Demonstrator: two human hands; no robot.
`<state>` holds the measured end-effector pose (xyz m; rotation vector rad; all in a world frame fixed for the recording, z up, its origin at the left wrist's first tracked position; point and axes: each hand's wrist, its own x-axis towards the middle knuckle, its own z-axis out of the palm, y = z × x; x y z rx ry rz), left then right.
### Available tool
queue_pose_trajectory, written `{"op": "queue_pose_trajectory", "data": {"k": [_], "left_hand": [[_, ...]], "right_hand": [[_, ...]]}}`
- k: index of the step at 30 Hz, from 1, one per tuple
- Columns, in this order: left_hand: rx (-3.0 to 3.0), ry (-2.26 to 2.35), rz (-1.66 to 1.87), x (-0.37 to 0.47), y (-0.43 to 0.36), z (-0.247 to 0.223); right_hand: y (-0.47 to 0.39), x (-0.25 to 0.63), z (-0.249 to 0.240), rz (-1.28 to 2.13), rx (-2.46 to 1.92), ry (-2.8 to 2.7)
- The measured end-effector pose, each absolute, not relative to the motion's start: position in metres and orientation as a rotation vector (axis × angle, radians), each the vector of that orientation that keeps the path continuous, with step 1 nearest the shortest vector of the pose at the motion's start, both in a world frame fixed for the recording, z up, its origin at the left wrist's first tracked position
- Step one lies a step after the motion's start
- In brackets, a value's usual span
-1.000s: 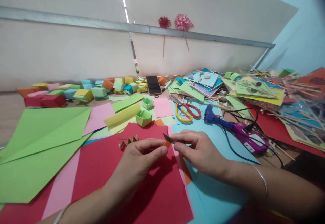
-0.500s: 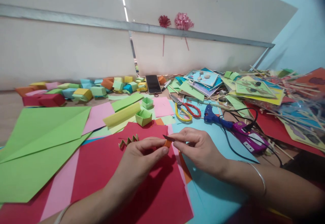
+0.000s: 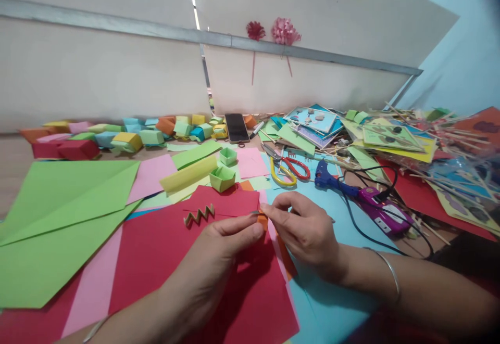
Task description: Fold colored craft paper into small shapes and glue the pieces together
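Left hand [image 3: 230,242] pinches a small orange paper [image 3: 263,223] between thumb and fingers, above the red sheet [image 3: 156,255]. Right hand [image 3: 304,232]: fingertips at the paper's right edge; cannot tell whether they grip it. Dark strip along paper's top runs roughly left-right; paper's left part hidden, long axis unclear. Beyond, marks on blue card [image 3: 312,158] too small to read.

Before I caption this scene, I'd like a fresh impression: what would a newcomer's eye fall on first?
Probably the large red sheet in the lower middle, with the left hand over it pinching a small orange piece and the right hand meeting it. Next, the big green sheets at left and the colourful folded shapes lined up behind them. Then the red and pink flowers up at the metal bar.
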<state>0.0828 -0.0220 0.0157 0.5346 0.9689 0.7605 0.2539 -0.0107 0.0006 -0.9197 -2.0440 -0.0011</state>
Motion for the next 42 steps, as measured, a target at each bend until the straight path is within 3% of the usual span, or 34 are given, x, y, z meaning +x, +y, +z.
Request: {"op": "queue_pose_trajectory", "data": {"k": [5,11,14,24,31,35,38,42], "left_hand": [[0.482,0.905,0.781,0.082,-0.022,0.011],[0.447,0.848,0.779,0.081,-0.022,0.009],[0.439,0.809,0.767,0.081,-0.021,0.010],[0.456,0.911,0.765,0.077,-0.014,0.011],[0.666,1.034,0.825,0.073,-0.005,0.005],[0.746,1.095,0.951,0.073,-0.004,0.004],[0.871,1.115,0.965,0.073,-0.005,0.008],[0.925,1.181,0.943,0.074,-0.008,0.006]], "right_hand": [[-0.016,0.243,0.001,-0.003,-1.183,-1.974],[-0.020,0.248,0.006,-0.629,-0.867,-2.266],[-0.020,0.249,0.008,-0.710,-0.845,-2.307],[-0.012,0.246,-0.006,-0.541,-0.921,-2.307],[-0.002,0.264,0.006,0.156,-0.929,-2.135],[0.018,0.281,0.011,0.374,-1.238,-2.041],[0.029,0.289,0.008,0.329,-1.411,-2.198],[0.033,0.294,0.013,0.117,-1.237,-2.222]]}}
